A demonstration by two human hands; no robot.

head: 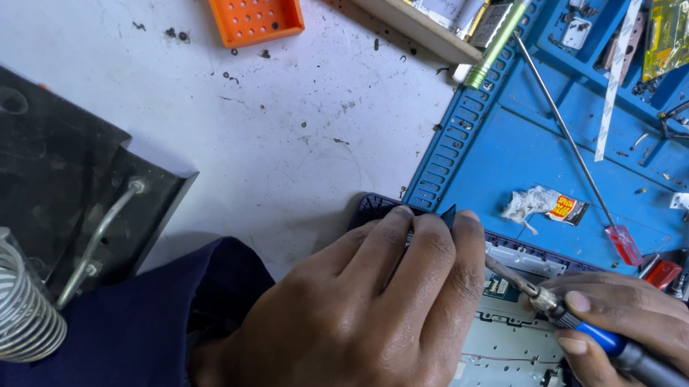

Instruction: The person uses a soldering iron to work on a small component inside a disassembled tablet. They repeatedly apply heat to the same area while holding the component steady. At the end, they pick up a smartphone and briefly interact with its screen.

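The left hand [366,310] is lying palm down, fingers pressed together, pinning the opened device [517,341] at the blue mat's [507,146] near edge. The right hand [642,319] is pinching a blue-handled screwdriver [571,315], its tip angling under the left fingertips.

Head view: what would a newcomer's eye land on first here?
The left hand fills the bottom centre, pressing down on a dark device. Beside it, the right hand holds a blue-handled soldering iron over an opened metal chassis. A bright blue work mat spreads across the upper right.
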